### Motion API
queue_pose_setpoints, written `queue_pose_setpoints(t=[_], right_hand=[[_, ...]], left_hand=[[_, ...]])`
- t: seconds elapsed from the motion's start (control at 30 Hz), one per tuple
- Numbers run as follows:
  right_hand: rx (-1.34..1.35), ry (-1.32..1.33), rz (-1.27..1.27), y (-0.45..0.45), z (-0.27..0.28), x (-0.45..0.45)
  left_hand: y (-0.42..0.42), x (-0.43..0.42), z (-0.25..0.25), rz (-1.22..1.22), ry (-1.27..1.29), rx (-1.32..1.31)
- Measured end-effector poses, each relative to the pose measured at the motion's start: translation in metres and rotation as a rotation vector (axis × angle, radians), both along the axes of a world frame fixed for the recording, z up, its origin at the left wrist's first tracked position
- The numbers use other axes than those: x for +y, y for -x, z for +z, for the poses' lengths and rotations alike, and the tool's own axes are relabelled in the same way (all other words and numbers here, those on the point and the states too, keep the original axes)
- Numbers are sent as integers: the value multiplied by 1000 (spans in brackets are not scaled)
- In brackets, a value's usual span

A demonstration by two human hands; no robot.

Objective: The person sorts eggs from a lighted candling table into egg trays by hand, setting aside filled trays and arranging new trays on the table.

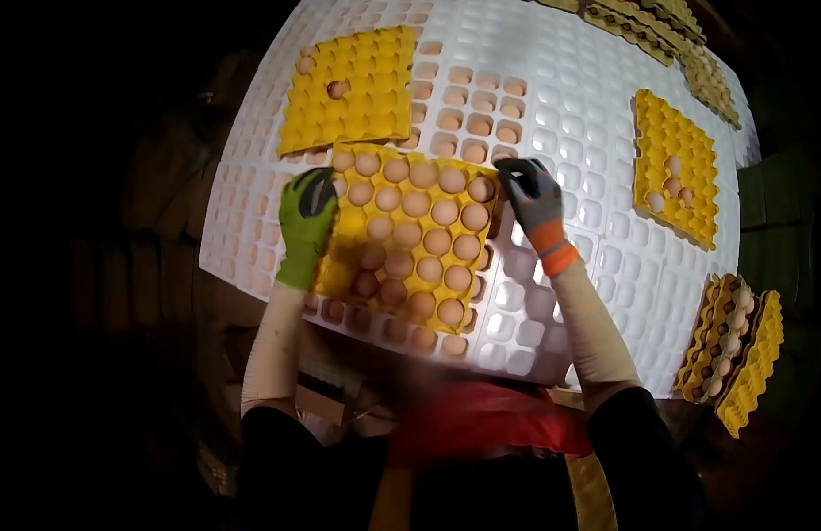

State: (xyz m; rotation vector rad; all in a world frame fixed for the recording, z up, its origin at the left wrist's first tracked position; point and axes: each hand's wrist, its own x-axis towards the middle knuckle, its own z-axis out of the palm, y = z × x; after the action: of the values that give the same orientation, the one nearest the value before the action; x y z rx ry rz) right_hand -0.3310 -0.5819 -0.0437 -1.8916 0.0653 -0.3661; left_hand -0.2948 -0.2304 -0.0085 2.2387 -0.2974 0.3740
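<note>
Before the red apron, a yellow tray of brown eggs sits over the white pitted surface. The left hand grasps its left edge; the right hand reaches its far right corner, grip unclear. Farther off lie two sparsely filled trays.

My left hand, toward ten o'clock, wears a lime-green glove, dark grey over the fingers. My right hand, toward two, has a charcoal-grey glove — its orange cuff crossed by a greyish band. Black sleeves reach about my elbows at four and seven; red cloth — blurred — spans my front at five.
</note>
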Motion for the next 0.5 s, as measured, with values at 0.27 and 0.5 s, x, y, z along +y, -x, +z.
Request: queue_pose_setpoints(t=[0.27, 0.5], right_hand=[[197, 812, 385, 154, 37, 67], [312, 28, 317, 154, 16, 51]], left_hand=[[126, -47, 19, -633, -375, 98], [138, -47, -2, -673, -472, -31]])
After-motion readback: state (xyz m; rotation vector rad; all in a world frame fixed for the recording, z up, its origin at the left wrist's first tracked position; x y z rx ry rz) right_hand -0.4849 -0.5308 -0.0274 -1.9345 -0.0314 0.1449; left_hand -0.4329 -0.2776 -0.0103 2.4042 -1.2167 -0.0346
